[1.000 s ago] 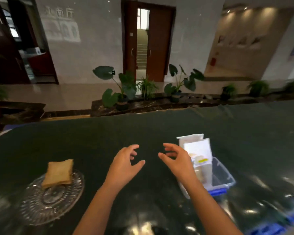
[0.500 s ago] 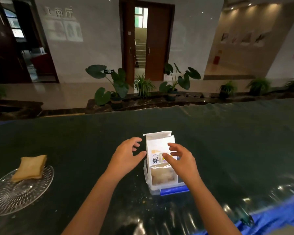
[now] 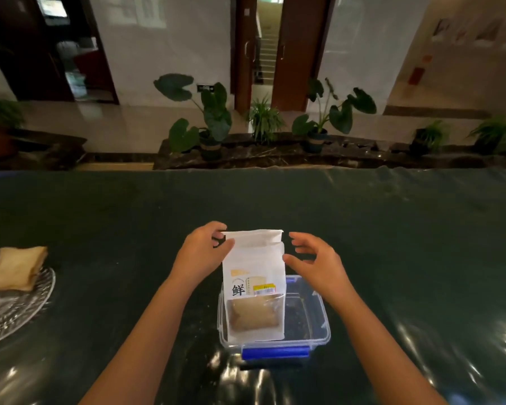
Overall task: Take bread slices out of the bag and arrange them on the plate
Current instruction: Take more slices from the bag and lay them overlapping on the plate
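A white paper bread bag [image 3: 253, 267] stands upright in a clear plastic box [image 3: 310, 320] straight in front of me. Bread shows through the bag's clear window [image 3: 256, 317]. My left hand [image 3: 200, 255] pinches the bag's top left corner. Just right of the bag, my right hand [image 3: 316, 264] hovers with fingers spread, its thumb near the bag's side. One bread slice [image 3: 16, 270] lies on the glass plate [image 3: 15, 314] at the far left edge.
The dark green table [image 3: 392, 229] has a shiny, wrinkled cover. The box has a blue latch [image 3: 275, 352] on its near side. Potted plants [image 3: 214, 118] line a ledge beyond the table's far edge.
My view swung right, so bag and box now sit in the centre and the plate slid to the left edge. My left hand took the bag's top; my right hand came off its front.
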A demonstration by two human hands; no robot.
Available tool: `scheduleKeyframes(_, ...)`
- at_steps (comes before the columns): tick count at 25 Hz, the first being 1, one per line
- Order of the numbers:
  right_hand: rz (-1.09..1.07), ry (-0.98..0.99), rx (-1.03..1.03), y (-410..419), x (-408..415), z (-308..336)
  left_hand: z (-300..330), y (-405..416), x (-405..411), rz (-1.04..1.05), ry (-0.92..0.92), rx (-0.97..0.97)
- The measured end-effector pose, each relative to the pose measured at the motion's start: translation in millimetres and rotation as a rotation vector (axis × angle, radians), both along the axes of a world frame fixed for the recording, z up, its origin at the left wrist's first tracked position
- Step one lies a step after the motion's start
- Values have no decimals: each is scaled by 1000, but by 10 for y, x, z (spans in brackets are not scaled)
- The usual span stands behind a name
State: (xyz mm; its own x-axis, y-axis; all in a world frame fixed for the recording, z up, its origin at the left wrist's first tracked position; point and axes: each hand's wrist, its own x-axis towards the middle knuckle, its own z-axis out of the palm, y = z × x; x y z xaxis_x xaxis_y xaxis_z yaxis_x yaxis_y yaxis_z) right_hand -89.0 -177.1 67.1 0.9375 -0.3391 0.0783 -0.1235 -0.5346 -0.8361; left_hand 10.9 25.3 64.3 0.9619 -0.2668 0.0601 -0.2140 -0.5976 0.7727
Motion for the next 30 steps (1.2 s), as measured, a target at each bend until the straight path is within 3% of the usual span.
scheduleKeyframes(4, 189, 25, -72, -203, 419, -130, -69, -241, 199, 88, 58, 214)
scheduleKeyframes(11, 635, 83, -507, -273, 921, -311, -214, -612, 211, 262, 152, 458)
scheduleKeyframes(14, 733, 71, -555, -320, 834, -337, -216, -616, 105, 337, 150, 510)
scheduleKeyframes(19, 849, -121, -598, -348, 320, -417, -251, -593, -149, 380, 172, 612)
scheduleKeyframes(22, 964, -183, -681, -348, 74, -454, -252, -515, -319, 374, 216, 590)
scheduleKeyframes(24, 1033, -114, -713, -400, -60, -445, -269, -411, -463, 392, 237, 513)
scheduleKeyframes(30, 1135, -241, -901, -590, -146, -378, -307, -274, -783, 413, 197, 269)
